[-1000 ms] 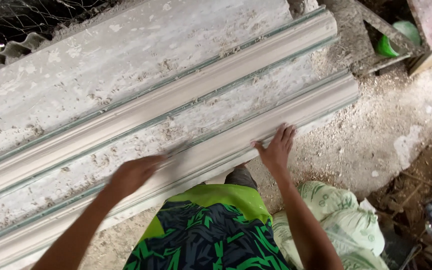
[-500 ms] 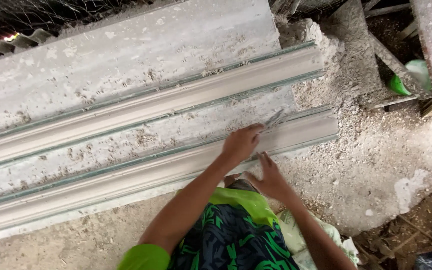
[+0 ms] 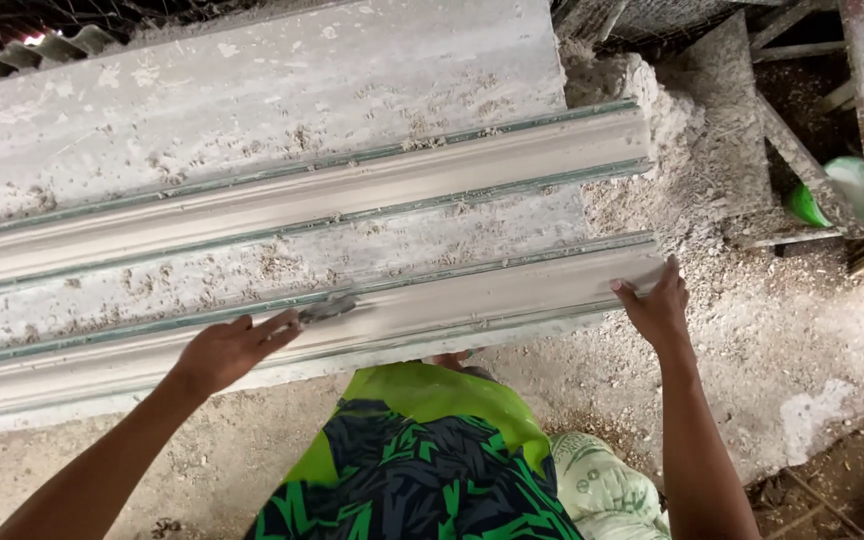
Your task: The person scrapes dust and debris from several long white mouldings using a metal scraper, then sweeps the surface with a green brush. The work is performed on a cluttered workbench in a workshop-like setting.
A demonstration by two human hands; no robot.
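Note:
Two long grey cement mouldings lie in green-edged moulds on a dusty slab; the near moulding (image 3: 472, 300) runs from lower left to right. My left hand (image 3: 227, 350) holds a small flat scraping tool (image 3: 327, 308) with its tip on the near moulding's upper edge. At the right, my right hand (image 3: 657, 305) rests on the end of the same moulding, fingers curled over its corner. The far moulding (image 3: 352, 195) lies parallel above it, untouched.
The rough cement slab (image 3: 202, 110) spreads behind the mouldings. Loose crumbly mortar is heaped at the right end (image 3: 672, 150). Wooden frames and a green container (image 3: 832, 195) stand at the upper right. My green and black patterned clothing fills the bottom centre, with a pale sack (image 3: 602, 490) beside it.
My left hand has slid left along the near moulding with the tool. My right hand has moved right to the moulding's end.

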